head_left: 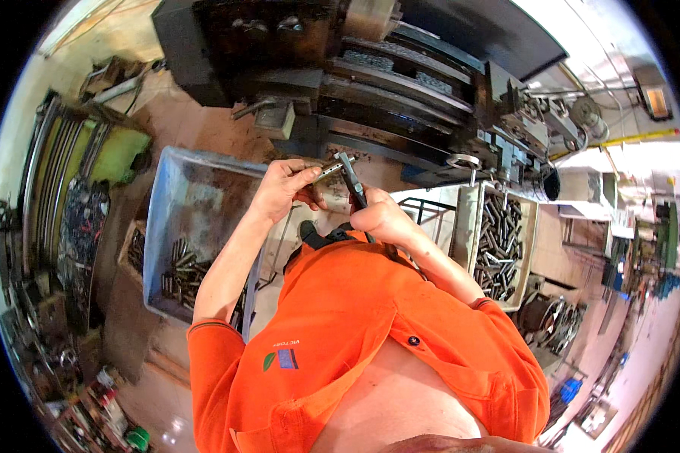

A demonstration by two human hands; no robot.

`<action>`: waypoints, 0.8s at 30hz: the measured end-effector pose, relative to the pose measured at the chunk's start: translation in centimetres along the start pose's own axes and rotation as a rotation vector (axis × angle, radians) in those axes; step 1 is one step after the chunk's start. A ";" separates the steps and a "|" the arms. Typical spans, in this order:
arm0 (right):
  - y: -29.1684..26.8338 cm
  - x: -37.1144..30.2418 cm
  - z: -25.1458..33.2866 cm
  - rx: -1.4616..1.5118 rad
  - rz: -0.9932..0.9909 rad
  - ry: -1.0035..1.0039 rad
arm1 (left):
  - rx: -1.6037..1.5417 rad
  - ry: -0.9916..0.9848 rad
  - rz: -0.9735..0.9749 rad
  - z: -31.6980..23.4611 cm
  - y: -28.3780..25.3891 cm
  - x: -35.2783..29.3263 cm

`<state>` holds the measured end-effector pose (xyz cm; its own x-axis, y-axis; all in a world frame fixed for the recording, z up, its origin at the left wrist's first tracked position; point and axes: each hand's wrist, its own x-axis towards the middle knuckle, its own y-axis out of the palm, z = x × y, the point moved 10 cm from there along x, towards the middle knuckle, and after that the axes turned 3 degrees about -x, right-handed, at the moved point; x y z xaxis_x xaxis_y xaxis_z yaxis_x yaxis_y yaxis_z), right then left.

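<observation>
Lathe [400, 83]: dark, long-bedded, across the far side.

Plastic bin [159, 234]: blue, at left; short metal pieces [185, 266] lie heaped toward its near end.

Tray [465, 223]: pale, high-walled, at right, filled with metal rods [499, 249].

Hand tool [353, 181]: slim, dark-bodied, bright steel head; exact type unclear.

Metal pin [330, 171]: short, narrow, dark spots along its side. Located between bin and tray, beyond the orange jacket [340, 294], its right end crossing at the tool's head; contact uncertain.

Handling: pin judged light, stiff and sturdy, possibly slick with oil; best taken near one end, between thumb and forefinger, leaving its length exposed.

Left hand [291, 185]: forearm angled up and inward; fingers pinched together on the pin's left end.

Right hand [376, 211]: forearm reaching up and leftward; fingers wrapped around the tool's lower body, their undersides hidden.
</observation>
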<state>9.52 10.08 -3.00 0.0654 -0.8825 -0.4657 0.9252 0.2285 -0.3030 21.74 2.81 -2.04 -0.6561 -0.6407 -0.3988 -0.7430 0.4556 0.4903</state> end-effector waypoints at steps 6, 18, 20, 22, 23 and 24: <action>-2.4 -0.5 -1.5 -0.074 -0.193 0.136 | 0.165 -0.048 0.051 -0.8 0.9 3.6; -11.8 0.7 -4.3 0.768 -0.685 -0.027 | 0.412 -0.017 0.521 6.9 12.9 7.4; -15.2 1.9 -4.4 0.555 -0.764 -0.022 | 0.498 0.133 0.511 6.3 13.9 10.4; -17.5 3.4 -4.7 0.653 -0.743 -0.024 | 0.521 0.168 0.503 6.0 14.6 13.0; -18.4 4.5 -4.9 0.768 -0.713 -0.062 | 0.499 0.127 0.500 6.0 14.9 14.2; -19.7 5.3 -4.9 0.761 -0.718 -0.060 | 0.476 0.086 0.496 5.9 15.2 15.4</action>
<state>-10.23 2.89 -3.62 -0.5932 -0.7319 -0.3352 0.7433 -0.6579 0.1212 -0.47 3.56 -5.31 -0.9351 -0.3241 -0.1430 -0.3479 0.9166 0.1972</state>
